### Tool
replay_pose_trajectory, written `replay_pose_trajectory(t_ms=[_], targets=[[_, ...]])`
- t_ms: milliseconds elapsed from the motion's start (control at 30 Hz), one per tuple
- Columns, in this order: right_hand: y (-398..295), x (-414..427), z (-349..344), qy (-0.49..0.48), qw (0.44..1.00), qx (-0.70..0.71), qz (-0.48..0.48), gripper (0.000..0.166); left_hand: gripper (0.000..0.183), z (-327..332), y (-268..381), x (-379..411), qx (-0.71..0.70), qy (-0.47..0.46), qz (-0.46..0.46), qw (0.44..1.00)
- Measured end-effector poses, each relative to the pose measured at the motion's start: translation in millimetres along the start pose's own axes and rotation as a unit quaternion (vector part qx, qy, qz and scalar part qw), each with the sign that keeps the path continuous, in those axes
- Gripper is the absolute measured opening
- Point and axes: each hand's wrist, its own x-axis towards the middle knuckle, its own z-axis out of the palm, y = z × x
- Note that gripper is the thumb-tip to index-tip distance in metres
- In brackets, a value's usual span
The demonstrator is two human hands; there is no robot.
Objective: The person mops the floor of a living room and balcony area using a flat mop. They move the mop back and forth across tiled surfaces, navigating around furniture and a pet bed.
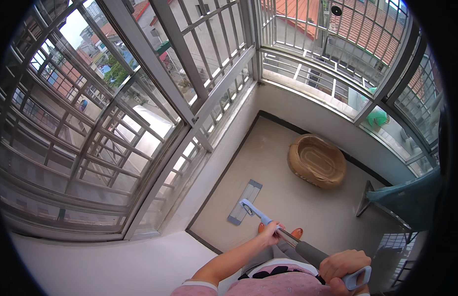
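A flat mop with a metal pole runs across the lower middle of the view. My left hand [272, 234] is closed around the pole near its light blue lower joint. Higher up, my right hand [341, 267] grips the top end of the handle, beside a grey foam sleeve [311, 254] and a light blue hanging loop [357, 278]. The mop's flat grey rectangular head [245, 202] lies on the tiled floor [277, 199], left of and beyond my feet in orange footwear [297, 233].
An oval woven-looking basket or pet bed [317, 161] sits on the floor by the far wall. Barred windows with metal frames [229, 87] line the left and far sides above low white walls. A teal-covered object [402, 199] on metal legs stands at right.
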Motion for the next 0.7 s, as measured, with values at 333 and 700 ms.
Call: replay_pose_trajectory(t_ms=[333,700], targets=[[-16.6,-12.0,-40.1,0.018,0.988,0.091,-0.123,0.020,0.017,50.0,-6.9,10.3,-0.071,-0.015,-0.172,0.982],[116.1,45.7,-45.5,0.008,0.965,-0.262,-0.015,0.012,0.020,100.4,195.2,153.9,-0.020,-0.103,0.009,0.994]])
